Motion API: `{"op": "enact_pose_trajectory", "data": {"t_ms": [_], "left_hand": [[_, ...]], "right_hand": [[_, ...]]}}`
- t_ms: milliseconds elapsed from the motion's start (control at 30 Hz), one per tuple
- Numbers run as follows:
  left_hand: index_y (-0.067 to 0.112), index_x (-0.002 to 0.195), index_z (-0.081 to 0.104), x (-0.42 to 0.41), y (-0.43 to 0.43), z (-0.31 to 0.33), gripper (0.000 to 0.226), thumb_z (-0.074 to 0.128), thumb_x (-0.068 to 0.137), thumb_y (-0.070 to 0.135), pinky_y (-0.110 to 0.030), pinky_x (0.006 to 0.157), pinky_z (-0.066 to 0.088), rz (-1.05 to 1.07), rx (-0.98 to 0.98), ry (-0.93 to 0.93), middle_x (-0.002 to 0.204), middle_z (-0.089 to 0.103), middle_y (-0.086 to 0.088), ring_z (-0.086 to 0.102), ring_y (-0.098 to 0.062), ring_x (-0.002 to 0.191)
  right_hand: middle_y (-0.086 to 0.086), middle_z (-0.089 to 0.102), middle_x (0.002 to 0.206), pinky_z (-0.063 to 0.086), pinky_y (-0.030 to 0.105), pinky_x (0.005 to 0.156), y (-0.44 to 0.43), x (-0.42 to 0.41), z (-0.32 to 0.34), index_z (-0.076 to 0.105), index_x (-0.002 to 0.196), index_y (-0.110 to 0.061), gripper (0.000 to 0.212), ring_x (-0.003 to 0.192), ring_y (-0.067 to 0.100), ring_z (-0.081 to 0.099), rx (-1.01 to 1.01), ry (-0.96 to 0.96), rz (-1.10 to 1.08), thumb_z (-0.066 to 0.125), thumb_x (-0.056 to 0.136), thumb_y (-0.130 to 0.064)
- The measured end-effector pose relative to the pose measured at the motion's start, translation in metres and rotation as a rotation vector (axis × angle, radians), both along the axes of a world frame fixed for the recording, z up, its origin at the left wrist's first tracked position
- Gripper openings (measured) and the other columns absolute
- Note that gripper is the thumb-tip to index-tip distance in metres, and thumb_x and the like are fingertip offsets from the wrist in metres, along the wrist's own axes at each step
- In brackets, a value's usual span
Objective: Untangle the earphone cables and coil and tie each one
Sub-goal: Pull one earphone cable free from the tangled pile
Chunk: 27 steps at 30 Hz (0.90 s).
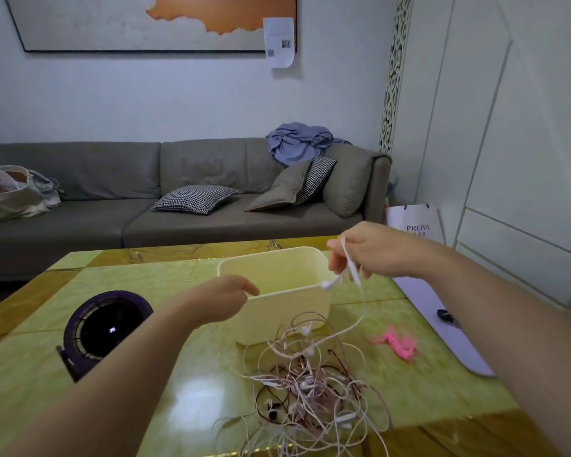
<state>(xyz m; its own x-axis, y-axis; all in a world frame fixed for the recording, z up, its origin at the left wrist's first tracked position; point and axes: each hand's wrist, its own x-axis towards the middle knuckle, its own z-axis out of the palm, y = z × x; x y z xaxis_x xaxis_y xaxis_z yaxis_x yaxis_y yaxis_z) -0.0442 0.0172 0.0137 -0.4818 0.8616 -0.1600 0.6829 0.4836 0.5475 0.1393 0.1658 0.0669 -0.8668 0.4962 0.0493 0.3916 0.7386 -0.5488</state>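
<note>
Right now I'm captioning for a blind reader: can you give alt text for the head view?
A right hand holds up a white earphone cable that trails into a tangled pile on a green table; the left hand touches a cream bin. Pink ties lie nearby.

The white bag (413,222) beside the sofa (185,206) reads "PROYA" in purple letters. Smaller print beneath it, and on the paper sheet (278,41) stuck to the painting, is too small to read.

cream bin (287,305), yellow-green table (139,278), houndstooth cushion (197,198)
</note>
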Motion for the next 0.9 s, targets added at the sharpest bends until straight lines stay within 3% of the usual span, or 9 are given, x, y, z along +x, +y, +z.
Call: {"op": "enact_pose_trajectory", "data": {"t_ms": [100,200,300,400,500,600,700,800,900], "left_hand": [[0.017,0.132,0.051,0.003,-0.004,-0.004,0.054,0.029,0.089,-0.006,-0.03,0.104,0.031,-0.049,-0.023,0.003,0.14,0.046,-0.007,0.038,-0.02,0.132],[0.023,0.131,0.053,0.013,0.004,-0.001,0.053,0.035,0.09,-0.005,-0.026,0.1,0.033,-0.092,0.186,-0.031,0.138,0.048,0.001,0.04,-0.014,0.131],[0.029,0.129,0.053,0.024,0.016,-0.005,0.043,0.055,0.09,0.01,-0.036,0.104,0.039,-0.18,0.376,-0.11,0.129,0.055,0.011,0.047,-0.01,0.123],[0.024,0.108,0.064,0.033,0.02,-0.014,0.019,0.061,0.09,0.028,-0.043,0.088,0.047,-0.239,0.403,-0.217,0.103,0.07,0.0,0.061,-0.014,0.094],[0.02,0.092,0.064,0.036,0.02,-0.015,0.012,0.057,0.093,0.029,-0.033,0.071,0.044,-0.162,0.552,-0.291,0.079,0.073,0.001,0.066,-0.022,0.081],[0.014,0.091,0.066,0.035,0.018,-0.01,0.012,0.056,0.093,0.021,-0.031,0.075,0.053,-0.128,0.691,-0.389,0.066,0.06,0.005,0.058,-0.009,0.06],[0.015,0.093,0.068,0.033,0.016,-0.006,0.012,0.057,0.092,0.02,-0.035,0.082,0.057,-0.091,0.719,-0.446,0.069,0.059,0.006,0.055,-0.006,0.057],[0.015,0.094,0.069,0.033,0.014,-0.004,0.012,0.058,0.092,0.02,-0.039,0.082,0.057,-0.064,0.715,-0.422,0.066,0.063,0.01,0.053,-0.006,0.056],[0.013,0.094,0.068,0.038,0.012,-0.003,0.012,0.057,0.092,0.018,-0.035,0.078,0.055,-0.07,0.719,-0.395,0.068,0.065,0.007,0.053,-0.008,0.056]], "right_hand": [[0.003,0.071,0.085,0.052,0.028,0.069,-0.002,-0.004,-0.008,0.07,0.083,-0.011,0.038,0.072,0.011,0.062,-0.042,-0.024,0.033,0.04,0.101,-0.028],[-0.004,0.072,0.086,0.051,0.023,0.07,-0.006,-0.008,-0.012,0.071,0.09,-0.016,0.029,0.07,0.002,0.062,-0.149,0.044,0.091,0.045,0.1,-0.023],[0.001,0.072,0.088,0.055,0.023,0.078,-0.01,-0.011,-0.016,0.071,0.099,-0.013,0.02,0.074,0.005,0.064,-0.355,0.167,0.18,0.051,0.096,-0.009],[0.006,0.071,0.089,0.055,0.026,0.081,-0.01,-0.009,-0.016,0.069,0.1,-0.01,0.026,0.083,0.015,0.067,-0.477,0.243,0.274,0.052,0.091,0.007],[0.005,0.071,0.083,0.055,0.028,0.082,-0.006,-0.003,-0.014,0.069,0.095,-0.011,0.033,0.086,0.016,0.068,-0.519,0.285,0.284,0.046,0.09,0.013],[0.01,0.069,0.079,0.058,0.036,0.08,-0.003,0.0,-0.011,0.07,0.092,-0.007,0.04,0.093,0.025,0.068,-0.593,0.324,0.182,0.035,0.092,0.013],[0.016,0.065,0.079,0.058,0.038,0.071,-0.002,0.001,-0.011,0.065,0.098,0.001,0.042,0.096,0.035,0.065,-0.807,0.372,0.101,0.025,0.09,0.011],[0.01,0.053,0.083,0.058,0.039,0.069,-0.01,0.0,-0.013,0.058,0.107,-0.001,0.021,0.088,0.033,0.064,-0.905,0.361,0.058,0.041,0.098,-0.009],[0.005,0.057,0.092,0.058,0.039,0.076,-0.02,-0.006,-0.02,0.055,0.108,-0.01,0.02,0.08,0.021,0.067,-0.713,0.256,0.065,0.06,0.091,-0.019]]}}
